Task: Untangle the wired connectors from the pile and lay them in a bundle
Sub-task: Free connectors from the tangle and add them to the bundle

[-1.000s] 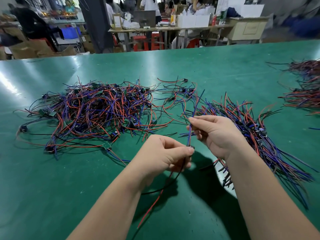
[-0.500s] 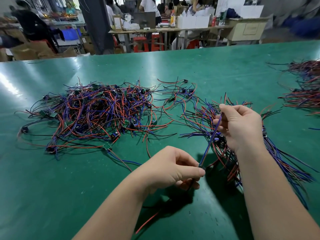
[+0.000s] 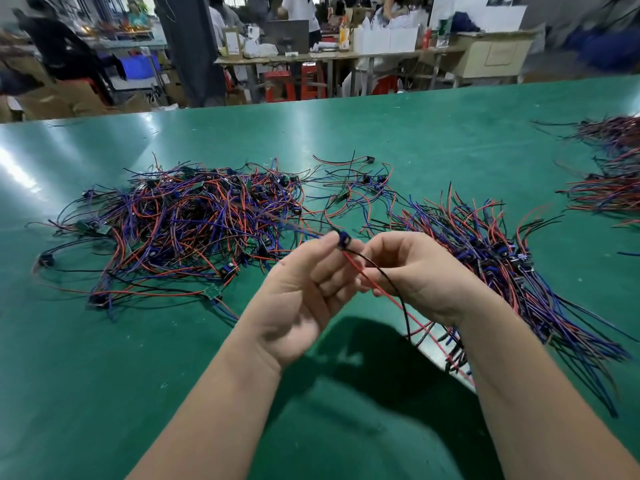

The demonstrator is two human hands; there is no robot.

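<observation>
Head view: left hand point(image 3: 301, 299) pinches a blue connector point(image 3: 343, 241) above the near edge of the table point(image 3: 104, 375). Right hand point(image 3: 419, 275) grips its wires point(image 3: 398, 304).

Electronics assy workshop, long green bench point(image 3: 415, 133), tangled wire pile point(image 3: 194, 223), bg workers point(image 3: 62, 53), red stools point(image 3: 280, 85), cartons point(image 3: 52, 98)

Left hand point(image 3: 298, 299) turned palm-up, lifting connector point(image 3: 344, 241); right hand point(image 3: 422, 271) off bundle point(image 3: 519, 271), now pinching its wires point(image 3: 406, 320).

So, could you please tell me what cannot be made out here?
Head view:
- connector: tiny, half covered by the left hand's fingers.
- bundle: part hidden behind the right forearm.
- far-right heap: blurred, cut by the frame edge.
- pile: single wires too tangled to trace.
</observation>
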